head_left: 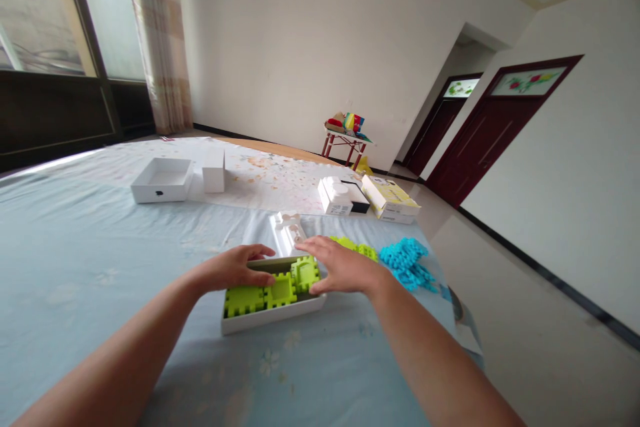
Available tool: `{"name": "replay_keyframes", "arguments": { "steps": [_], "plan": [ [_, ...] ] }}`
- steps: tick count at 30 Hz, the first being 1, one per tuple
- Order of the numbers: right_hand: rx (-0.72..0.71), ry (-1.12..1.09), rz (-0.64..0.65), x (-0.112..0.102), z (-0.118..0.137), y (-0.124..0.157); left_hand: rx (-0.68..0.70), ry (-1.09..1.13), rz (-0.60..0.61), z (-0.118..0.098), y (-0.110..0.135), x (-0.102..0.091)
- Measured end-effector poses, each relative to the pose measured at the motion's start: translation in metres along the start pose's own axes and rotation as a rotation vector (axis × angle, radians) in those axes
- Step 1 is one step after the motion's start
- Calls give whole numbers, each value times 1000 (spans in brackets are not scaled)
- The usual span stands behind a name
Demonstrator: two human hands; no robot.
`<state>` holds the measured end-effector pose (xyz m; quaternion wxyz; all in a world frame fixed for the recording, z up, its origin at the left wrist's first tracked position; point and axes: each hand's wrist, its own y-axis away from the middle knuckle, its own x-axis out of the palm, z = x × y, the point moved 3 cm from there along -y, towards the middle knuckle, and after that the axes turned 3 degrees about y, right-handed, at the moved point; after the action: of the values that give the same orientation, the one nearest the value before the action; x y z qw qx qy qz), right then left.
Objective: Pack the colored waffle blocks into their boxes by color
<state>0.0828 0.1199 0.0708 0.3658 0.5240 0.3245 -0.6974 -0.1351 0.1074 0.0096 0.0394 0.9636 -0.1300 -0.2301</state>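
Note:
A shallow white tray [265, 325] lies on the light blue cloth and holds lime-green toothed puzzle pieces [273, 291]. My left hand [235, 267] rests on the tray's left far edge, fingers curled over the rim. My right hand [340, 265] lies flat on the tray's right end, fingers stretched out over a green piece [304, 272]. More green pieces [356, 248] and a heap of sky-blue toothed pieces [407, 261] lie just right of my right hand. A clear plastic insert [289, 230] sits behind the tray.
An open white box [161, 180] and a small white box [214, 170] stand far left. White and yellow boxes [370, 199] sit at the far right edge. A small red-legged table [345, 139] with toys stands by the wall. The table edge drops off at right.

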Motion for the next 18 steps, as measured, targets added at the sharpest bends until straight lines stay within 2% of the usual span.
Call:
{"name": "replay_keyframes", "arguments": {
  "steps": [3,6,18],
  "plan": [
    [52,-58,-141,-7,-8,7,-9,9,4,-2,1,0],
    [121,-50,-227,-2,-13,11,-6,-2,21,-2,1,1],
    [188,41,-223,14,-13,0,-19,-171,83,-8,3,2]
  ]
}}
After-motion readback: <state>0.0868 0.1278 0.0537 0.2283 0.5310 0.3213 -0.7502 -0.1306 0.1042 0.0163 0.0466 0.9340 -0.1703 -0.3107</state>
